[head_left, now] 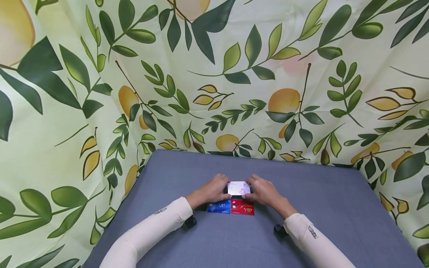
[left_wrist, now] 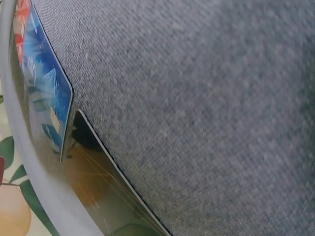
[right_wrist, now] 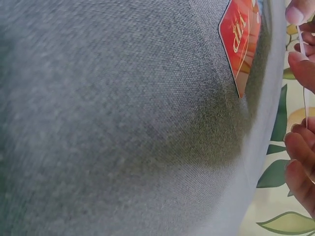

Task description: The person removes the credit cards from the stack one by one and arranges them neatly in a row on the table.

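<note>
A white card with a pale floral print [head_left: 238,188] is held up above the table between my two hands. My left hand [head_left: 214,189] pinches its left end, and my right hand [head_left: 264,190] pinches the right end. In the right wrist view the card shows edge-on as a thin white strip [right_wrist: 301,42] between fingertips. Just nearer to me, a blue VIP card [head_left: 219,207] and a red VIP card [head_left: 242,207] lie side by side on the table. A dark, glossy card [left_wrist: 110,187] lies beside the blue one in the left wrist view. My left fingers are outside that view.
The grey cloth-covered table [head_left: 241,242] spreads around the cards. A patterned leaf-and-fruit curtain [head_left: 207,82] hangs along its back and sides. Black wrist-worn devices sit under the left wrist [head_left: 191,222] and the right wrist [head_left: 280,230].
</note>
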Demonstrator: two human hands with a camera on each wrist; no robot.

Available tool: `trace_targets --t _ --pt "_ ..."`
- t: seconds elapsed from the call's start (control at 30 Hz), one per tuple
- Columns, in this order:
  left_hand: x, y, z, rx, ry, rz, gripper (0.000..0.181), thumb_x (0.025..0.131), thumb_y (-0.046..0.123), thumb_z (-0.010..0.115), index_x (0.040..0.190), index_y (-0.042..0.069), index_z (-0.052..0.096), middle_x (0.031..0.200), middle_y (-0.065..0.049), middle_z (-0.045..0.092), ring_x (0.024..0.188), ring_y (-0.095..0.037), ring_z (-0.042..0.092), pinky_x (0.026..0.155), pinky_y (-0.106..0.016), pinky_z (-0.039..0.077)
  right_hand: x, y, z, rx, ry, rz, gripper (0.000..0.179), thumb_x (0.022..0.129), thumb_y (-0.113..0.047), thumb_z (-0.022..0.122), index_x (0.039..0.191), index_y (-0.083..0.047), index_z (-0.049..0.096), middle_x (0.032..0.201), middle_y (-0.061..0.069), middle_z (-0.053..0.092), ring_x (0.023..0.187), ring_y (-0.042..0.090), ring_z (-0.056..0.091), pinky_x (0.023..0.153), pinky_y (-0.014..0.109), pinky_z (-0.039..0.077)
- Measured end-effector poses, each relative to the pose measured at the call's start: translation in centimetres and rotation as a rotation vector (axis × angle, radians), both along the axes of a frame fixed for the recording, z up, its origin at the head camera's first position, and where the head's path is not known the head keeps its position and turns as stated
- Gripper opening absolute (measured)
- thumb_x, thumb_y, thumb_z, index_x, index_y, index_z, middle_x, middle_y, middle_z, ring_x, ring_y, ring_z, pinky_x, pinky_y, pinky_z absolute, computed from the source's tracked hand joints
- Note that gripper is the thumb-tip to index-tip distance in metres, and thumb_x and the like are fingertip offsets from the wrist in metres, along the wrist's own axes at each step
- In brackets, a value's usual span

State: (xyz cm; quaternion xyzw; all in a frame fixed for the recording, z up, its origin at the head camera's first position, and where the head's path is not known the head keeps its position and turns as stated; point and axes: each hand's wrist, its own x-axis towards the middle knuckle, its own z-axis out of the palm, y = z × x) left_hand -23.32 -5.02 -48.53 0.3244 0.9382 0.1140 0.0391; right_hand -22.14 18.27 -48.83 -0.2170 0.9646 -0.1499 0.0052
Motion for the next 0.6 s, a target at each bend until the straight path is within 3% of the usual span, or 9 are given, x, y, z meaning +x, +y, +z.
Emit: trace_targets --t 0.6 --pt "1.0 0.8 0.2 0.008 0.021 -0.023 0.055 0.09 0.041 0.074 0.132 0.008 0.061 0.123 -0.006 0.064 0.104 -0.014 0.054 0.087 -0.025 0.049 1.2 1.0 0.4 0.017 0.041 0.007 0.061 0.076 -0.044 0.086 0.119 -0.005 0.07 0.097 0.003 0.061 0.077 0.012 0.054 0.063 0.029 0.045"
